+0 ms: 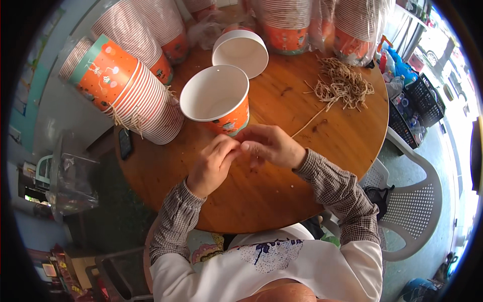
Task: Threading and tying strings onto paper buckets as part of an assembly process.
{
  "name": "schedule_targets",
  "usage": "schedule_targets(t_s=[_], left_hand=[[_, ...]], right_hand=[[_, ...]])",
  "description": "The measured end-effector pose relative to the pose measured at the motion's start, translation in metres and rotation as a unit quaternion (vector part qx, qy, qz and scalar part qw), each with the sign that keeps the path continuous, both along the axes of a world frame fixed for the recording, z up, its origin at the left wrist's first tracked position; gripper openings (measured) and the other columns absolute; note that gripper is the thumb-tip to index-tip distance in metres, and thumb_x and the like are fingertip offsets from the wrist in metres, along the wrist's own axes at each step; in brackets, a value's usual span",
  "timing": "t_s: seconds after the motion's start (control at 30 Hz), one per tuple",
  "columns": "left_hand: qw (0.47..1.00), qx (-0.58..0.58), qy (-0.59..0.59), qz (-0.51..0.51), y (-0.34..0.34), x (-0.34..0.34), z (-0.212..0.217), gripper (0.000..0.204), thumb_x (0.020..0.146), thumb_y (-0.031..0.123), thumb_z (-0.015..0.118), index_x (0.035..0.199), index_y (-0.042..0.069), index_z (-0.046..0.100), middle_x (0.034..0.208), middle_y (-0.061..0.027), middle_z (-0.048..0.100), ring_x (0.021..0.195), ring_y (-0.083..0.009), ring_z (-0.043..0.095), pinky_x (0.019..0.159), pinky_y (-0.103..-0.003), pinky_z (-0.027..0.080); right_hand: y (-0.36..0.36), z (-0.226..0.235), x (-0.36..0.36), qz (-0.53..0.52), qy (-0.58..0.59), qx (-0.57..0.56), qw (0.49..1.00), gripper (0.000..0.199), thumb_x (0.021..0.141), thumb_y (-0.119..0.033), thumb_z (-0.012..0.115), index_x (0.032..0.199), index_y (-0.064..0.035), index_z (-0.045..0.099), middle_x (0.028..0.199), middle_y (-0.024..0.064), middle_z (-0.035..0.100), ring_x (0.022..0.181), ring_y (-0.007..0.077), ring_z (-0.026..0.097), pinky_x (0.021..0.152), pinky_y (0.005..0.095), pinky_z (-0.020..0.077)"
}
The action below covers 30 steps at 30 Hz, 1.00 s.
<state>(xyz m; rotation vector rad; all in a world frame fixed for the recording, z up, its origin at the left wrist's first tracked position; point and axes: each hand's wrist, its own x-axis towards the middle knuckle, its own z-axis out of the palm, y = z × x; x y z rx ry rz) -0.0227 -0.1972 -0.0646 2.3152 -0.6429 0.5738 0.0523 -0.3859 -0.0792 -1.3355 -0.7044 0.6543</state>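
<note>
Close in front of me, my left hand (211, 163) and my right hand (271, 146) meet at the fingertips. Both are closed in a pinch, and whatever they hold is hidden or too small to make out. Just beyond them stands an orange paper bucket (235, 117) with a white inside, its mouth tipped toward me. Behind it, another paper bucket (240, 54) shows its white inside. To the right lies a tangled heap of tan paper twine (343, 83); one loose strand (313, 122) runs from it toward my right wrist.
A leaning stack of orange buckets (115, 78) fills the round wooden table's (282, 201) left side, with twine bits on it. Plastic-wrapped bucket stacks (285, 30) line the back. A phone (125, 144) lies at the left edge. Right of the table are a grey chair (415, 216) and black crates (426, 100).
</note>
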Motion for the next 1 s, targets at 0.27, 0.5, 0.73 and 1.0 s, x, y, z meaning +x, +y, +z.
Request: schedule_targets(t_s=[0.27, 0.5, 0.73, 1.0], left_hand=[[0.993, -0.112, 0.012, 0.043, 0.011, 0.011, -0.019, 0.007, 0.088, -0.002, 0.062, 0.094, 0.000, 0.059, 0.080, -0.0065, 0.060, 0.070, -0.0155, 0.061, 0.062, -0.027, 0.050], [0.924, -0.328, 0.196, 0.016, 0.015, 0.007, -0.056, 0.049, 0.101, 0.046, 0.043, 0.087, 0.002, 0.058, 0.068, -0.0007, 0.049, 0.059, -0.0089, 0.048, 0.056, -0.024, 0.041], [0.961, -0.208, 0.153, 0.097, 0.006, 0.008, -0.058, 0.037, 0.099, 0.024, 0.054, 0.072, -0.001, 0.048, 0.062, -0.0087, 0.047, 0.054, -0.0206, 0.049, 0.050, -0.033, 0.038], [0.989, -0.111, 0.017, 0.094, 0.005, 0.013, -0.060, 0.014, 0.098, 0.013, 0.054, 0.090, 0.001, 0.051, 0.078, -0.0107, 0.054, 0.066, -0.0211, 0.055, 0.059, -0.031, 0.044]], right_hand=[[0.009, -0.008, 0.021, 0.013, -0.043, -0.052, 0.998, 0.010, 0.091, -0.011, 0.063, 0.094, -0.0007, 0.063, 0.078, -0.0023, 0.061, 0.067, 0.0036, 0.053, 0.060, 0.0209, 0.0442], [0.011, -0.016, 0.019, -0.010, -0.005, -0.014, 1.000, 0.008, 0.091, -0.009, 0.063, 0.091, -0.0011, 0.063, 0.077, -0.0037, 0.060, 0.067, 0.0027, 0.053, 0.059, 0.0204, 0.0447], [0.016, -0.017, 0.010, -0.035, -0.123, -0.082, 0.988, 0.009, 0.088, -0.009, 0.064, 0.093, -0.0011, 0.062, 0.073, 0.0034, 0.064, 0.063, 0.0071, 0.057, 0.058, 0.0245, 0.0478], [0.016, -0.024, 0.010, -0.065, -0.122, -0.089, 0.986, 0.013, 0.088, -0.011, 0.067, 0.094, -0.0018, 0.060, 0.071, -0.0009, 0.059, 0.062, 0.0044, 0.052, 0.056, 0.0226, 0.0441]])
